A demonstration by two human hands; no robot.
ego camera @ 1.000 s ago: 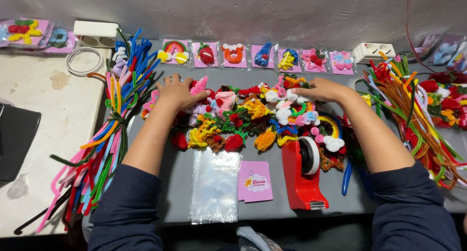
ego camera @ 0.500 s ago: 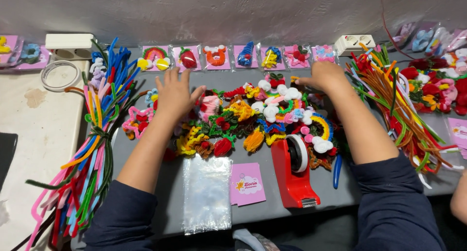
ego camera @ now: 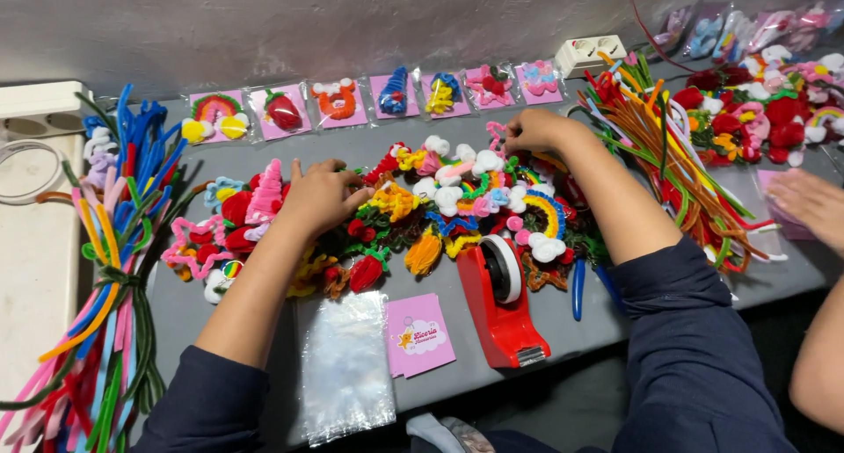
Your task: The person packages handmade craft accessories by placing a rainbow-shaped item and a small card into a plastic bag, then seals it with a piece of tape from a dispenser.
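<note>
Grey table (ego camera: 615, 330) against wall. Seven bagged pipe-cleaner figures (ego camera: 396, 93) lined up at back; big loose heap (ego camera: 457, 207) unbagged mid-table. Left hand (ego camera: 321, 198) flat on heap, gripping nothing. Right hand (ego camera: 527, 130) pinching pink figure (ego camera: 498, 135) at heap's far edge. Empty bags (ego camera: 345, 365), pink cards (ego camera: 420, 337) waiting near edge.

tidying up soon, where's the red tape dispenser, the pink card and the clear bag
red tape dispenser (ego camera: 503, 317): head view, its red body.
pink card (ego camera: 420, 336): head view, its middle.
clear bag (ego camera: 345, 365): head view, its middle.
</note>
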